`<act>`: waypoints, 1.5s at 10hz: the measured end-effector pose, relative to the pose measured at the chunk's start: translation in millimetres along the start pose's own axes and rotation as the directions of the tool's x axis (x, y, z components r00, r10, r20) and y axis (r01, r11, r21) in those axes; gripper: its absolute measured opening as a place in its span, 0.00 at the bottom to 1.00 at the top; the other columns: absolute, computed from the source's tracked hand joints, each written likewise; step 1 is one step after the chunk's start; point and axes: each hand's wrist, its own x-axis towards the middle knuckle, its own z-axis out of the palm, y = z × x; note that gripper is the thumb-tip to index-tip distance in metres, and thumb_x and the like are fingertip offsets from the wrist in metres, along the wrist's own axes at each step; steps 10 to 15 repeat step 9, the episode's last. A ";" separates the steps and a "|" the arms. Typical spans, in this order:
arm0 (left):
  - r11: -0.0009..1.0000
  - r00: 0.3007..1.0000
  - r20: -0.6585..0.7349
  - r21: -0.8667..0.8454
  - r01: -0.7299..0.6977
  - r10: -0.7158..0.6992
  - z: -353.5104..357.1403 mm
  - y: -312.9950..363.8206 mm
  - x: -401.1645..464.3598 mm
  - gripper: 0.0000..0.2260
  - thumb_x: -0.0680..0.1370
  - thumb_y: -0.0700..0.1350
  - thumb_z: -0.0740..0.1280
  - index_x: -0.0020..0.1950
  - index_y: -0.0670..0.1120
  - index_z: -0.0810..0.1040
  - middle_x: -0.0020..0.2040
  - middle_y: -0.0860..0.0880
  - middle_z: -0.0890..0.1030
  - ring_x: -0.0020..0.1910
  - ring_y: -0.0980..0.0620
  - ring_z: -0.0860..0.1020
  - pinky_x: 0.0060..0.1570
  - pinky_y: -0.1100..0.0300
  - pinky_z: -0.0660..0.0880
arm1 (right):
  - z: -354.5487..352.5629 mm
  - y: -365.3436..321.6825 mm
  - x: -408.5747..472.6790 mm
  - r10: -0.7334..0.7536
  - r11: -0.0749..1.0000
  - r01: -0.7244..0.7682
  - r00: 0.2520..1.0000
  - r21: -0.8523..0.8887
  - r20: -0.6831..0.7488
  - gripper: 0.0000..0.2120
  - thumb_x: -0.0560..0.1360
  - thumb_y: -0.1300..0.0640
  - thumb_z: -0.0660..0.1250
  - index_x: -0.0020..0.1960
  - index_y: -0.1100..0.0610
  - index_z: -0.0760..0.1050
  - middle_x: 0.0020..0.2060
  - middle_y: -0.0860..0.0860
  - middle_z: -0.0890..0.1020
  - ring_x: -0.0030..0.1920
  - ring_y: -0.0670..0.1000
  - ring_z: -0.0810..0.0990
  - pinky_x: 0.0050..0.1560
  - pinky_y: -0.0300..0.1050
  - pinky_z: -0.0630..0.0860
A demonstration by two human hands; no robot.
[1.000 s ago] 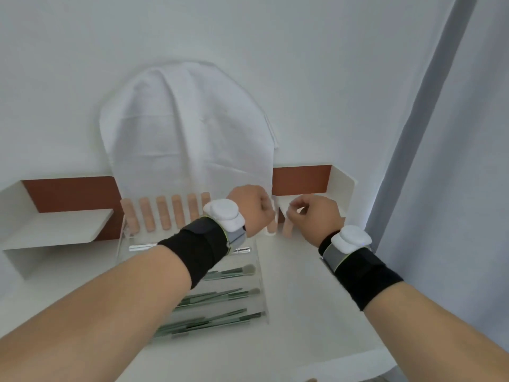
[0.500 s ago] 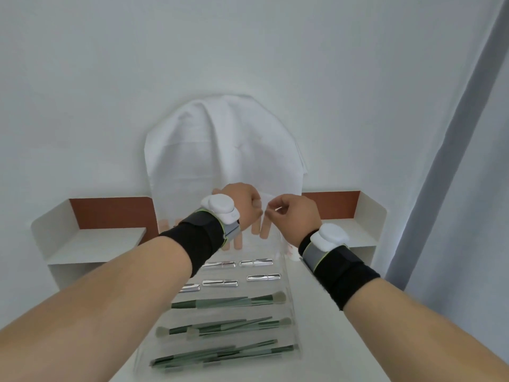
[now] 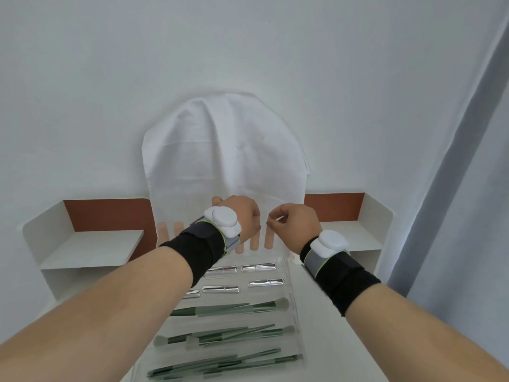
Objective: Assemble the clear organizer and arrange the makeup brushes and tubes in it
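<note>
The clear organizer [image 3: 298, 337] lies in front of me as stepped tiers. Several green makeup brushes [image 3: 234, 308] fill its near tiers, silver tubes [image 3: 265, 282] the middle ones, and peach tubes [image 3: 268, 238] stand in the back row. My left hand [image 3: 242, 216] hovers over that back row with its fingers curled away from view. Just to its right, my right hand [image 3: 296, 226] pinches thumb and forefinger on the faint edge of a clear piece [image 3: 275, 201] held above the tubes.
A white cloth [image 3: 225, 150] drapes an upright shape against the wall behind the organizer. White shelves with brown backs stand left [image 3: 91, 244] and right [image 3: 355, 230]. A small white container [image 3: 294, 259] sits by my right wrist. A grey curtain [image 3: 473, 161] hangs on the right.
Both hands have risen from the peach tube row and come close together. The view has shifted, so more of the organizer's tiers shows below my arms.
</note>
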 end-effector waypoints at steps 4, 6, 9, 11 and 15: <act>1.000 1.000 -0.007 0.001 0.008 -0.008 3.4 1.6 -0.1 0.10 0.73 0.52 0.61 0.50 0.54 0.79 0.42 0.57 0.83 0.45 0.53 0.79 0.56 0.51 0.64 | 4.5 5.3 -0.9 -0.011 1.000 0.011 1.000 0.014 0.001 0.03 0.73 0.53 0.70 0.45 0.49 0.82 0.39 0.39 0.81 0.38 0.38 0.78 0.41 0.30 0.68; 0.999 1.000 0.013 -0.040 0.017 -0.017 4.2 -0.4 -0.3 0.15 0.72 0.55 0.62 0.58 0.58 0.75 0.49 0.59 0.81 0.52 0.54 0.77 0.60 0.50 0.62 | 6.1 5.5 -2.8 -0.011 0.999 0.013 0.999 0.049 -0.037 0.06 0.74 0.48 0.69 0.49 0.49 0.81 0.43 0.39 0.83 0.39 0.39 0.80 0.46 0.35 0.74; 0.997 1.000 -0.013 -0.078 0.016 -0.017 -7.6 -3.2 -10.4 0.17 0.74 0.59 0.61 0.62 0.58 0.73 0.57 0.59 0.78 0.56 0.53 0.76 0.60 0.51 0.63 | -1.6 -0.8 -9.9 0.017 0.998 -0.013 0.998 0.064 -0.055 0.11 0.72 0.48 0.71 0.54 0.48 0.79 0.48 0.40 0.81 0.43 0.41 0.80 0.49 0.40 0.78; 0.997 1.000 -0.013 -0.078 0.016 -0.017 -7.6 -3.2 -10.4 0.17 0.74 0.59 0.61 0.62 0.58 0.73 0.57 0.59 0.78 0.56 0.53 0.76 0.60 0.51 0.63 | -1.6 -0.8 -9.9 0.017 0.998 -0.013 0.998 0.064 -0.055 0.11 0.72 0.48 0.71 0.54 0.48 0.79 0.48 0.40 0.81 0.43 0.41 0.80 0.49 0.40 0.78; 0.997 1.000 -0.013 -0.078 0.016 -0.017 -7.6 -3.2 -10.4 0.17 0.74 0.59 0.61 0.62 0.58 0.73 0.57 0.59 0.78 0.56 0.53 0.76 0.60 0.51 0.63 | -1.6 -0.8 -9.9 0.017 0.998 -0.013 0.998 0.064 -0.055 0.11 0.72 0.48 0.71 0.54 0.48 0.79 0.48 0.40 0.81 0.43 0.41 0.80 0.49 0.40 0.78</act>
